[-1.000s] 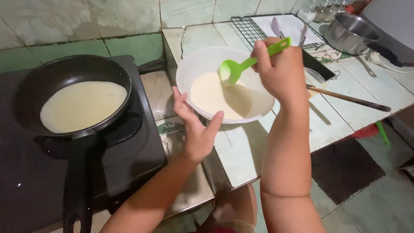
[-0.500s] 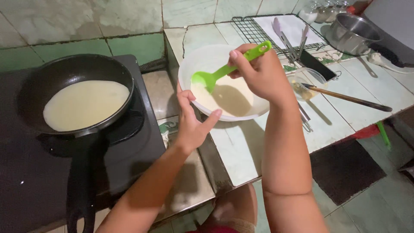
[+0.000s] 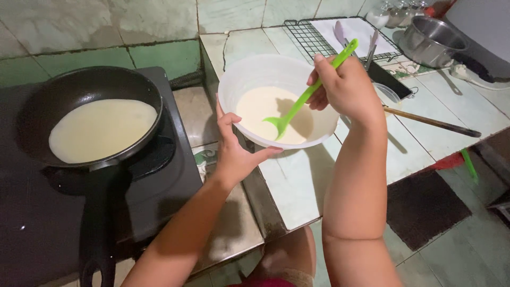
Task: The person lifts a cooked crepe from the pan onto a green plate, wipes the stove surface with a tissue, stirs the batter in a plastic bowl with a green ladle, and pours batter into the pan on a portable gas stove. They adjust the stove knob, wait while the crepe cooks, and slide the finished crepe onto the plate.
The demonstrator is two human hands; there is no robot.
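A white bowl [image 3: 249, 72] of pale batter [image 3: 257, 106] stands on the tiled counter. My right hand [image 3: 345, 90] grips the handle of a green ladle [image 3: 308, 93], whose scoop hangs low inside the bowl over the batter. My left hand [image 3: 234, 151] rests against the bowl's near left rim, fingers spread. To the left, a black frying pan [image 3: 37, 106] sits on the stove and holds a thin round layer of batter [image 3: 101, 130].
A black stove [image 3: 159, 180] fills the left. Behind the bowl, a wire rack [image 3: 313, 40] carries a white cloth and utensils. A steel pot [image 3: 430, 40] stands at the far right, a wooden-handled tool [image 3: 430, 122] lies on the counter, and a dark floor mat [image 3: 425, 207] lies below.
The ladle has swung down from above the bowl's rim into the bowl. My left hand has moved up to the bowl's near edge.
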